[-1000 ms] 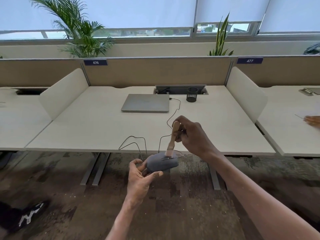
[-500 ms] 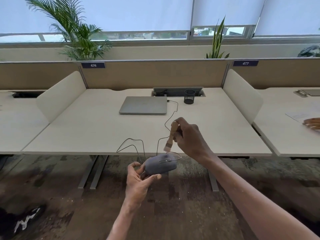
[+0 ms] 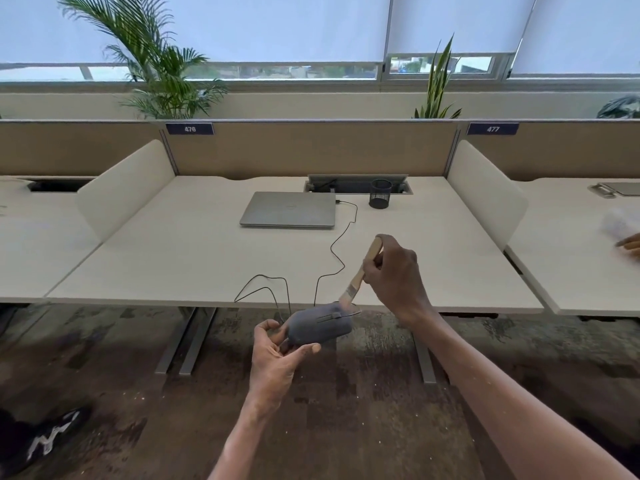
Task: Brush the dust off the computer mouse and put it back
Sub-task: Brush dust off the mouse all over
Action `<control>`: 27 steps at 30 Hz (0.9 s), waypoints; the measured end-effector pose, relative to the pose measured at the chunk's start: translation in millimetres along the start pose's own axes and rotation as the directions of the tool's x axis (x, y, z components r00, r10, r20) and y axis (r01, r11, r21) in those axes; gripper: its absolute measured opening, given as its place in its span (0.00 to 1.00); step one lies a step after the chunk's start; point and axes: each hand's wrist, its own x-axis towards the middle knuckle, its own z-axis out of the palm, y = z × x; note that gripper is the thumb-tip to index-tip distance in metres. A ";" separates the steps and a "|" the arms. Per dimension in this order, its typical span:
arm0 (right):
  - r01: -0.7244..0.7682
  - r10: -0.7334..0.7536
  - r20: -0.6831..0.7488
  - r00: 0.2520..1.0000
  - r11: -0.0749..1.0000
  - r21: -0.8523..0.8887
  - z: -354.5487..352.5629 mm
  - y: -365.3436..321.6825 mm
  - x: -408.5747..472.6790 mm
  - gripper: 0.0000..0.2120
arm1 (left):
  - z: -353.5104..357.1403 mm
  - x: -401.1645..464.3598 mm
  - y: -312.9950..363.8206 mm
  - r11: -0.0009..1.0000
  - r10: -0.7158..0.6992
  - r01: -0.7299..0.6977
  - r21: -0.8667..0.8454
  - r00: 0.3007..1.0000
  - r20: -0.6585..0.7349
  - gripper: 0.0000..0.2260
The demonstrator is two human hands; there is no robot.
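Observation:
A dusty grey wired computer mouse (image 3: 317, 324) is held in the air in front of the desk's near edge, gripped from below by my left hand (image 3: 277, 358). My right hand (image 3: 394, 275) holds a small wooden-handled paintbrush (image 3: 360, 275) tilted down to the left, its bristles touching the front end of the mouse near the scroll wheel. The mouse's thin black cable (image 3: 341, 244) loops over the desk to the closed silver laptop (image 3: 289, 209).
The pale desk (image 3: 173, 258) has side dividers (image 3: 124, 188) and a back panel. A black mesh pen cup (image 3: 380, 193) stands by a cable hatch. Another person's hand (image 3: 630, 242) rests on the desk to the right. A black shoe (image 3: 45, 441) lies on the carpet at lower left.
The brush lifted off the mouse, then came back down onto its front end. The mouse stays in my left hand; the view shifted slightly.

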 end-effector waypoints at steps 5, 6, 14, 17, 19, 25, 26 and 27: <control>0.014 -0.014 0.004 1.000 1.000 0.027 2.5 3.8 -10.7 0.07 | 2.8 0.7 1.3 1.000 0.021 -0.021 0.005 1.000 0.016 0.35; 0.007 -0.007 -0.009 1.000 1.000 -0.009 1.8 6.2 -12.0 0.09 | 2.5 0.1 1.0 1.000 0.020 -0.020 0.005 1.000 0.013 0.35; 0.059 -0.049 -0.043 0.998 0.959 0.278 4.3 -10.0 -40.4 0.19 | 5.5 0.9 1.5 1.000 0.018 -0.018 -0.005 1.000 -0.020 0.36; 0.062 -0.061 -0.015 0.998 0.950 0.305 15.6 -11.9 -58.0 0.19 | 6.6 2.1 1.8 1.000 0.021 -0.021 -0.017 1.000 -0.020 0.35; 0.027 -0.017 -0.035 0.999 0.951 0.308 15.0 -4.6 -62.0 0.18 | 4.7 3.4 0.6 0.999 0.011 -0.012 -0.039 1.000 -0.021 0.35; -0.062 0.087 -0.111 0.990 0.975 0.215 -0.3 22.2 -54.0 0.17 | 1.6 5.9 -3.1 0.997 -0.022 0.020 -0.071 0.999 -0.024 0.36; -0.063 0.091 -0.132 0.987 0.977 0.205 -1.8 24.1 -52.7 0.16 | 2.0 5.9 -3.5 0.997 -0.026 0.025 -0.070 0.999 -0.019 0.36; -0.046 0.077 -0.152 0.985 0.979 0.199 -3.0 25.2 -51.4 0.16 | 3.1 6.0 -3.2 0.997 -0.029 0.028 -0.068 0.999 -0.015 0.36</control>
